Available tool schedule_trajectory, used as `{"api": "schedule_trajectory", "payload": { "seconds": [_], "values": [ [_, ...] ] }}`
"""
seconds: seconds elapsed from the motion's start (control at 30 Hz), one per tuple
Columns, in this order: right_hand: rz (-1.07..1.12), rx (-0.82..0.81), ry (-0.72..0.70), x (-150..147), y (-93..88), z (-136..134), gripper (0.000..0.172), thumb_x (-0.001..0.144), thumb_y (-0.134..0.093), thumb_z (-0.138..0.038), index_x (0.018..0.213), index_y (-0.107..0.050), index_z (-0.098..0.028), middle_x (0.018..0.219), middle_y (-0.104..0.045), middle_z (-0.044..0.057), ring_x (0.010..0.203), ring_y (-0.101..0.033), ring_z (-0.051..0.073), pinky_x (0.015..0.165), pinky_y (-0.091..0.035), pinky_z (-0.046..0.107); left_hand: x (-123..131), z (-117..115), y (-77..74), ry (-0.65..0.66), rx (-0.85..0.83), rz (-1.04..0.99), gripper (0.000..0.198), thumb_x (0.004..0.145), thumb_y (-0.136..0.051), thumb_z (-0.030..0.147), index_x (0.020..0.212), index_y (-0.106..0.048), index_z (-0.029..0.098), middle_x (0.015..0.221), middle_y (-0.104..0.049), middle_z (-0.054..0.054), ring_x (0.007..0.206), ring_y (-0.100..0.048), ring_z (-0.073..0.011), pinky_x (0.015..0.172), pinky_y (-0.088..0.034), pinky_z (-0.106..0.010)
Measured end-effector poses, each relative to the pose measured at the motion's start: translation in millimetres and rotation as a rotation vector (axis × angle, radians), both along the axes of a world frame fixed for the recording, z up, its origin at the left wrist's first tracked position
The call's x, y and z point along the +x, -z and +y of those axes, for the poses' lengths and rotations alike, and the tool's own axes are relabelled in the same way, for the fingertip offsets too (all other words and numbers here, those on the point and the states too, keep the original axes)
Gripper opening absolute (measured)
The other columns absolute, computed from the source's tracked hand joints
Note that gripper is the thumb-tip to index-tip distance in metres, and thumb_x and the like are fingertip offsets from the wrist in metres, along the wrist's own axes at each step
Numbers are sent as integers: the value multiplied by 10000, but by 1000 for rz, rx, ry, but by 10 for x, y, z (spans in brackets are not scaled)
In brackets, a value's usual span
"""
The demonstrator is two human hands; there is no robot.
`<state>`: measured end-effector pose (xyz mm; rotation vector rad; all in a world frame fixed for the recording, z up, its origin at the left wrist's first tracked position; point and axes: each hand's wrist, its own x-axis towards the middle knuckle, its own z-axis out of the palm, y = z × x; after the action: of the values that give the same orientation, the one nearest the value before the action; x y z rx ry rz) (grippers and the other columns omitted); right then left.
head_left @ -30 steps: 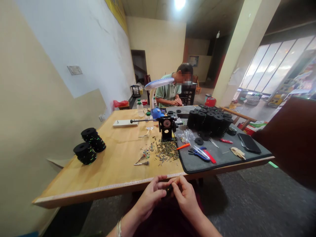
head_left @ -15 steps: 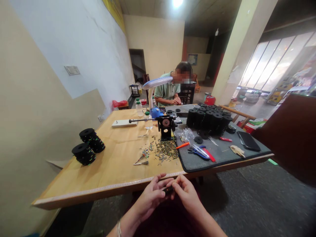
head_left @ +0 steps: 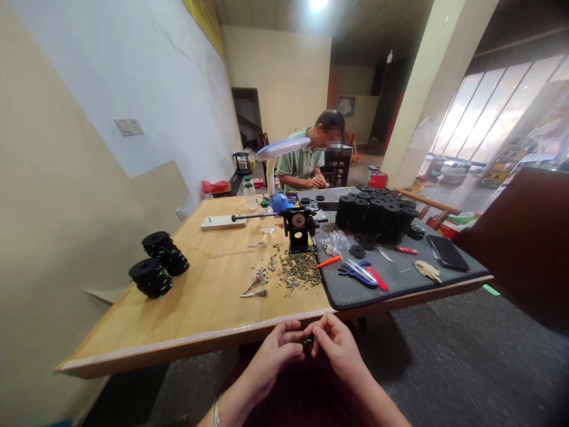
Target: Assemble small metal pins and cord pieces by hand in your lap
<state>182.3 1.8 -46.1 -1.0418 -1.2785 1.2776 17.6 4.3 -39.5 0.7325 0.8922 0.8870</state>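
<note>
Just in front of the table edge, my two hands meet over a small dark object, too hidden by fingers to name. My left hand is curled with its thumb and fingertips on that object. My right hand is closed in a pinch, thumb against forefinger, at the object's right side. On the table beyond lie a heap of small dark-and-yellow pieces, some tiny coloured bits and two small brushes. Behind the heap stands a black hand-cranked winder with a dial and a long rod.
Two black foam spools stand at the left. Many more black spools crowd the grey mat, with blue-handled pliers, a phone and a glove. A lamp rises mid-table; a person sits opposite.
My left fingers have curled in and the dark object between my hands has turned, showing less of its length. My right hand keeps its pinch in nearly the same place.
</note>
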Motion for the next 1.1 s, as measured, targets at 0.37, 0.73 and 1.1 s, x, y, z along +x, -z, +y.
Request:
{"api": "schedule_trajectory", "payload": {
  "seconds": [0.37,0.73,1.1],
  "values": [
    [-248,195,81,-53,-38,-84,231,901,-495,-373,761,-553,-199,762,-677,48,593,-599,156,572,-465,256,2,-23,-12,65,-20,-84,361,647,-671,146,990,-567,190,1069,-654,-78,876,-628,-203,762,-482,-342],
    [-51,-13,-76,-31,43,-40,282,853,-565,-435,737,-519,-182,752,-673,29,440,-550,94,478,-432,223,63,-49,-60,79,16,65,270,630,-552,107,891,-559,175,814,-617,-6,711,-567,-146,646,-434,-275],
    [-119,45,-53,-90,-40,-110,284,870,-545,-449,760,-554,-187,636,-592,-22,441,-532,98,461,-432,211,108,-103,-109,31,17,-6,180,646,-590,148,820,-562,186,788,-575,16,731,-526,-150,705,-437,-294]
  ]
}}
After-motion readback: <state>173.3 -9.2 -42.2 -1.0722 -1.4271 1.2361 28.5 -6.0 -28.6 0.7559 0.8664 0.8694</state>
